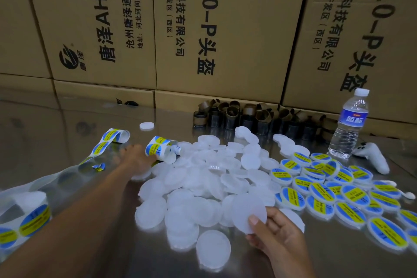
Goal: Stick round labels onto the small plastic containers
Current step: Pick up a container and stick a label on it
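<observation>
A heap of plain white round containers (203, 178) covers the middle of the shiny metal table (56, 124). My right hand (275, 239) pinches one plain container (248, 212) by its lower edge, thumb on its face. My left hand (137, 160), blurred, reaches far forward and touches the label strip (160, 146), a curled backing tape with blue-and-yellow round labels. Whether its fingers grip the strip is unclear. Labelled containers (338, 194) lie in a pile to the right.
Used backing tape (27, 205) with labels trails along the left edge. Cardboard cartons (225, 29) wall off the back. Brown tape cores (237, 115) stand at their foot. A water bottle (349, 124) and a white controller (372, 158) sit at the right.
</observation>
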A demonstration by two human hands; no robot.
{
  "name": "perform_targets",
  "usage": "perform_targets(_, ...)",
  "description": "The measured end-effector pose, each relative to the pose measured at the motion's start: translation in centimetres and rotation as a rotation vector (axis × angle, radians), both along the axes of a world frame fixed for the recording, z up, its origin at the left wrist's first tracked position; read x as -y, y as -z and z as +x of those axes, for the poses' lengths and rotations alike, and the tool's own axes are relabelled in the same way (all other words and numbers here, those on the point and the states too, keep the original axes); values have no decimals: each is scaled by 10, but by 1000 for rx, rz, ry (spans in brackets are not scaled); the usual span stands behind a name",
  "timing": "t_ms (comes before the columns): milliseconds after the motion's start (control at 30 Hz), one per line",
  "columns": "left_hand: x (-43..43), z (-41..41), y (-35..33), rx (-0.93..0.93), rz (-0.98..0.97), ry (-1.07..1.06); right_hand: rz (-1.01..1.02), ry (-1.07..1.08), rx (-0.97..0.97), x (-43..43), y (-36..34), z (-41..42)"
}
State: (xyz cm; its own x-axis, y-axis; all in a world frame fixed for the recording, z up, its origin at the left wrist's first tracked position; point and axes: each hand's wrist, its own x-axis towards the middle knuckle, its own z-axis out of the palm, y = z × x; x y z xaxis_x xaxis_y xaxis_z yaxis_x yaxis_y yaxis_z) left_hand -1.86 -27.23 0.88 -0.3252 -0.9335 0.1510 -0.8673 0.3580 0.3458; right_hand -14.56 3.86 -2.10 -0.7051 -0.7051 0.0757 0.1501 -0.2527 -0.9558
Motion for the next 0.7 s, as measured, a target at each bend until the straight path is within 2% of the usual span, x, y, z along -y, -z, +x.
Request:
perform_targets(67,2,-1,-2,-96,18,75,14,-8,-4,0,-2,1)
perform_targets(167,4,-6,2,-458,155,133,5,-11,0,0,-4,2)
perform_targets(233,-2,-9,4,-613,243,194,-6,-19,12,0,-5,3)
perform_targets(533,-57,-18,-31,-821,101,319,-25,-40,15,0,-3,3)
perform_targets(700,-94,-27,-36,-1040,334,308,-17,-37,15,-1,-6,4)
